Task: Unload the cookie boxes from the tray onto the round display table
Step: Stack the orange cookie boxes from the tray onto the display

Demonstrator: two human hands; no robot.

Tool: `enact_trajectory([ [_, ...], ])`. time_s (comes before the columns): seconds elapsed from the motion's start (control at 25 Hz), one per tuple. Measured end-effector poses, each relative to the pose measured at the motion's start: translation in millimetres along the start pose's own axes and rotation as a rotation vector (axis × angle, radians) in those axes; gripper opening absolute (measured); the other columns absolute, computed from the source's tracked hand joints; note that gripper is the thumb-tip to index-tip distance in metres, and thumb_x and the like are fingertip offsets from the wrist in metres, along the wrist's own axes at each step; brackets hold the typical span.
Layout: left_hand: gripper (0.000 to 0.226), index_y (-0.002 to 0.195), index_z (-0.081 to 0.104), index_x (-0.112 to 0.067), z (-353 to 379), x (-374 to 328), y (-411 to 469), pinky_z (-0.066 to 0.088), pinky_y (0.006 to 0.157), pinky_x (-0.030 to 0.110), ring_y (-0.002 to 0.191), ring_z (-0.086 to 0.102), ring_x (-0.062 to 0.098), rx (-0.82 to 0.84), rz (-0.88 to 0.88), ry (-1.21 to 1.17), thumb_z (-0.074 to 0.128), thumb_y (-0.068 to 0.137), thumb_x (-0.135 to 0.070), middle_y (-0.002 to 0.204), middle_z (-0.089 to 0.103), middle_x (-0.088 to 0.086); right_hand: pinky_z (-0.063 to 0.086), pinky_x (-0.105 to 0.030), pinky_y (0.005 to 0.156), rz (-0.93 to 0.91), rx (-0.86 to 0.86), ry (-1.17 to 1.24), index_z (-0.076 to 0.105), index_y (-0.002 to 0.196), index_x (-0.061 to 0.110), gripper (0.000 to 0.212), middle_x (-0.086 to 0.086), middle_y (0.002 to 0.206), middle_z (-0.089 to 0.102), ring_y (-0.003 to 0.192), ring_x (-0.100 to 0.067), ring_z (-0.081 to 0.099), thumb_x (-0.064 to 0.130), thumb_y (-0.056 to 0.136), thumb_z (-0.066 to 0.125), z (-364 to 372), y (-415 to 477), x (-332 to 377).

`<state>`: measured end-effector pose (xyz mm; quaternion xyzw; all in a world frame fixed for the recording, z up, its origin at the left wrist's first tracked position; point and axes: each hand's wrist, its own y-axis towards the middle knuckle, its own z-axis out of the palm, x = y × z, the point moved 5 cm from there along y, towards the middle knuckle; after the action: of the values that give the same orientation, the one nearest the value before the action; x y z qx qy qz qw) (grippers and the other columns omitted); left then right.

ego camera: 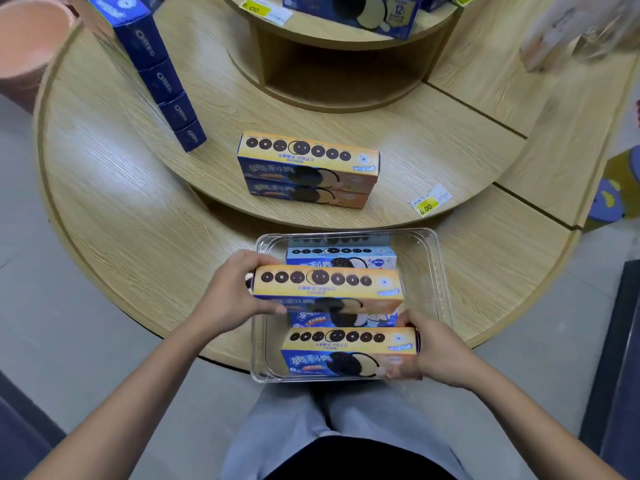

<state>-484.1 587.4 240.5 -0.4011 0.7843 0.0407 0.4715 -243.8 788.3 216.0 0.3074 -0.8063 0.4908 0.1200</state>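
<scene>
A clear plastic tray [437,271] rests on the near edge of the round wooden display table [138,216]. My left hand [230,294] grips the left end of an orange cookie box [329,287] lifted above the tray. My right hand [438,351] holds the right end of a second orange cookie box [349,351] at the tray's near side. Two blue cookie boxes [341,258] lie in the tray under them, partly hidden. Two orange boxes [308,168] sit stacked on the table's middle tier.
A leaning stack of dark blue boxes [161,81] stands at the back left of the middle tier. A yellow price tag [429,202] is stuck at the tier's edge. More boxes [349,12] fill the top tier. A pink bucket [27,39] stands at far left.
</scene>
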Motion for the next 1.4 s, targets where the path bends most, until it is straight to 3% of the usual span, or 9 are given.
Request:
enact_trajectory([
  [0.12,0.067,0.092,0.058,-0.041,-44,-28,12,0.044,0.078,0.008,0.088,0.056,-0.001,-0.105,0.079,-0.081,0.093,0.039,-0.019,0.099,0.058,-0.006,0.049,-0.030,0.070,-0.132,-0.107,-0.116,0.050,0.093,0.037,0.060,0.009,0.088,0.065,0.080,-0.012,0.060,0.037,0.044,0.085,-20,-5,20],
  [0.24,0.065,0.095,0.060,-0.038,-84,-53,40,0.045,0.074,0.007,0.083,0.055,-0.005,-0.212,0.137,-0.109,0.090,0.043,-0.014,0.098,0.058,-0.005,0.052,-0.034,0.079,-0.198,-0.171,-0.017,0.054,0.094,0.039,0.063,0.009,0.089,0.067,0.085,-0.014,0.063,0.031,0.039,0.085,-41,-10,35],
  [0.4,0.072,0.116,0.059,-0.022,-119,-80,82,0.046,0.082,0.020,0.095,0.054,0.010,-0.260,0.233,-0.016,0.088,0.050,-0.018,0.109,0.052,0.002,0.045,-0.010,0.067,-0.351,-0.250,0.171,0.059,0.086,0.035,0.058,0.019,0.081,0.067,0.073,0.000,0.060,0.003,0.047,0.089,-79,-27,79],
  [0.48,0.072,0.118,0.057,-0.016,-126,-86,98,0.048,0.079,0.018,0.092,0.056,0.008,-0.241,0.224,-0.029,0.087,0.052,-0.014,0.110,0.053,0.002,0.042,-0.004,0.064,-0.413,-0.312,0.253,0.060,0.091,0.025,0.060,0.015,0.076,0.066,0.069,0.005,0.058,-0.001,0.046,0.089,-101,-30,103],
  [0.72,0.050,0.108,0.059,-0.019,-125,-84,122,0.051,0.088,0.035,0.103,0.058,0.016,-0.204,0.242,-0.022,0.081,0.064,-0.013,0.115,0.061,0.004,0.052,-0.016,0.070,-0.606,-0.487,0.451,0.061,0.091,0.035,0.071,0.015,0.083,0.067,0.078,-0.001,0.060,0.036,0.026,0.090,-166,-15,165],
  [0.84,0.053,0.103,0.055,-0.025,-121,-83,126,0.048,0.088,0.034,0.098,0.058,0.012,-0.173,0.235,-0.058,0.082,0.061,-0.011,0.114,0.061,0.005,0.057,-0.034,0.071,-0.671,-0.522,0.494,0.060,0.093,0.035,0.069,0.004,0.095,0.064,0.088,-0.012,0.061,0.042,0.031,0.091,-187,6,190],
  [0.96,0.054,0.104,0.057,-0.018,-119,-79,133,0.051,0.089,0.034,0.094,0.060,0.006,-0.138,0.207,-0.147,0.083,0.058,-0.006,0.109,0.062,0.004,0.058,-0.039,0.071,-0.690,-0.554,0.438,0.056,0.099,0.030,0.064,-0.004,0.104,0.061,0.097,-0.018,0.061,0.028,0.045,0.090,-193,31,206],
  [1.12,0.061,0.111,0.054,-0.021,-121,-59,136,0.049,0.097,0.044,0.109,0.061,0.020,-0.137,0.159,-0.263,0.083,0.059,-0.011,0.111,0.065,0.001,0.053,-0.024,0.072,-0.674,-0.556,0.323,0.053,0.109,0.019,0.061,-0.003,0.106,0.060,0.095,-0.014,0.059,0.012,0.058,0.086,-184,57,209],
  [1.4,0.060,0.120,0.052,-0.015,-126,-55,137,0.051,0.096,0.043,0.111,0.062,0.019,-0.079,0.174,-0.331,0.079,0.066,-0.011,0.115,0.065,0.005,0.055,-0.025,0.077,-0.669,-0.539,0.098,0.047,0.117,0.017,0.067,0.000,0.112,0.056,0.102,-0.015,0.057,0.021,0.062,0.084,-182,54,208],
])
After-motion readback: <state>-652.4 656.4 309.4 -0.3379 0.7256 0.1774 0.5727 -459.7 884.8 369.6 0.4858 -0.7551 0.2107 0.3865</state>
